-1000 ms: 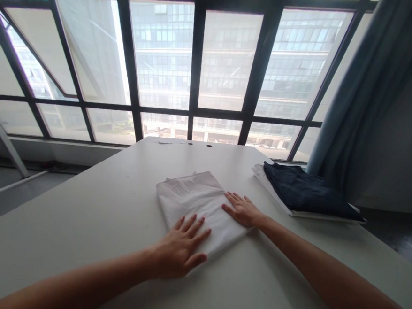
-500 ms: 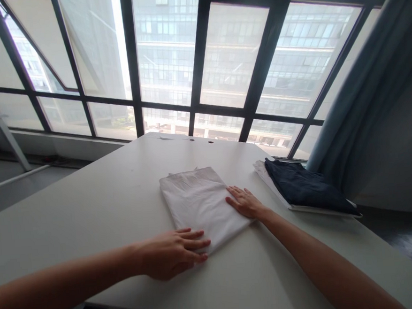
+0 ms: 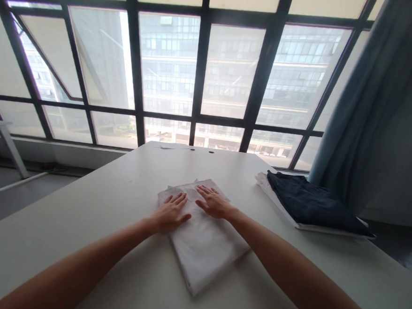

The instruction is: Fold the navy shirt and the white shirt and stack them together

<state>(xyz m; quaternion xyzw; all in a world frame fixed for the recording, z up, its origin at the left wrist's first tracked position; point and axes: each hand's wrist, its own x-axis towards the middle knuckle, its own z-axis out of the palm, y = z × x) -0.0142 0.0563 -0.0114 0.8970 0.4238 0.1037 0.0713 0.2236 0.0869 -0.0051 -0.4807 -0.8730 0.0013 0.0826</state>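
Observation:
A folded white cloth [image 3: 209, 248] lies flat on the white table [image 3: 124, 198], in the middle of the view. On its far left part rests my left hand [image 3: 170, 213], palm down with the fingers spread. My right hand [image 3: 212, 202] lies flat on the far part of the same cloth, just right of the left one, its fingers stretched out. The two hands are a small gap apart, and neither grips the fabric. Some creases show between them.
At the table's right side lies a stack of folded clothes, a dark blue one [image 3: 311, 201] on top of white ones. Behind it hangs a blue-grey curtain [image 3: 347, 111]. Large windows with dark frames stand beyond the table. Another white table's leg [image 3: 13, 149] is at the left.
My left hand has moved from the cloth's near left edge to its far left part. My right hand has shifted left from the right edge onto the far part. The view has tilted up slightly.

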